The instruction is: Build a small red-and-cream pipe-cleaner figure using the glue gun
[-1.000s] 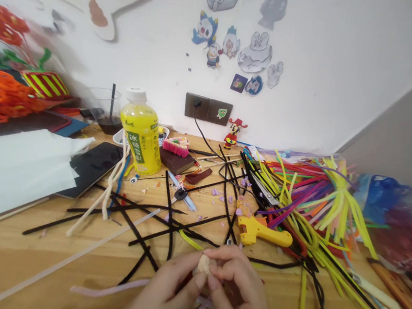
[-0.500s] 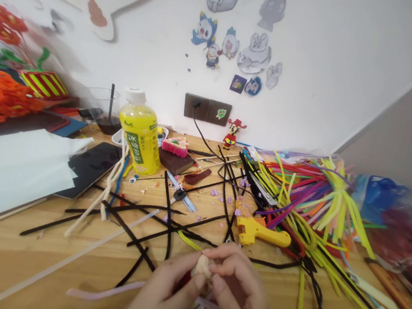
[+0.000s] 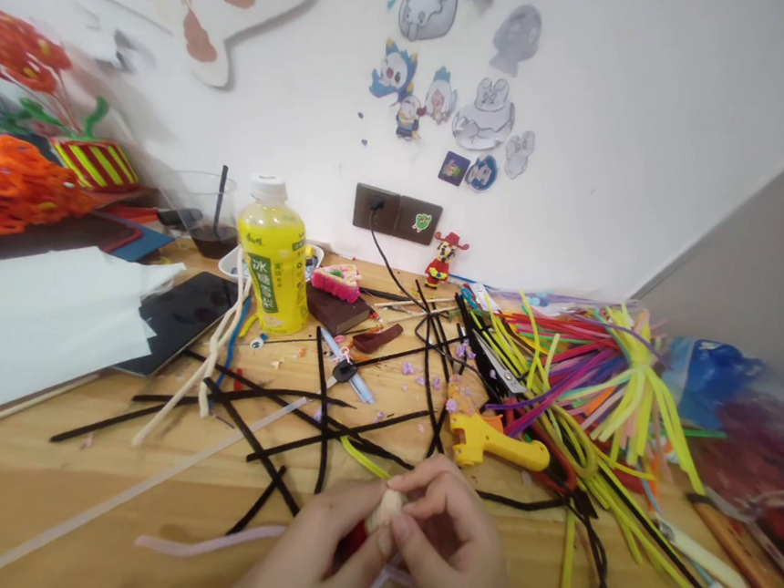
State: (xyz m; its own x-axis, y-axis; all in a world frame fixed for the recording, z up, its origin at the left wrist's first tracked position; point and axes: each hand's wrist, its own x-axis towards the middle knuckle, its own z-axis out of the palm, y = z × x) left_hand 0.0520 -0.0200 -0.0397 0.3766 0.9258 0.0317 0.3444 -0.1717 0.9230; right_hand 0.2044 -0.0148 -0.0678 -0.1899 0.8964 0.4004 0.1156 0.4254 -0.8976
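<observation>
Low in the middle of the view, my left hand (image 3: 315, 548) and my right hand (image 3: 446, 537) meet over the wooden table (image 3: 72, 495). Both pinch a small beige fuzzy piece (image 3: 387, 509) between thumbs and fingertips. A bit of red shows under my left fingers. A pale pink pipe cleaner (image 3: 205, 543) lies on the table just left of my left hand and runs under it. Black pipe cleaners (image 3: 285, 413) are scattered right behind my hands.
A yellow glue gun (image 3: 495, 440) lies behind my right hand. A heap of coloured pipe cleaners (image 3: 596, 385) fills the right. A yellow drink bottle (image 3: 275, 261), a dark tablet (image 3: 184, 312), white paper (image 3: 32, 327) and a clear glue stick (image 3: 134, 487) lie to the left.
My hands stay together on the beige piece, the fingers shifting slightly around it. The view has tilted a little downward.
</observation>
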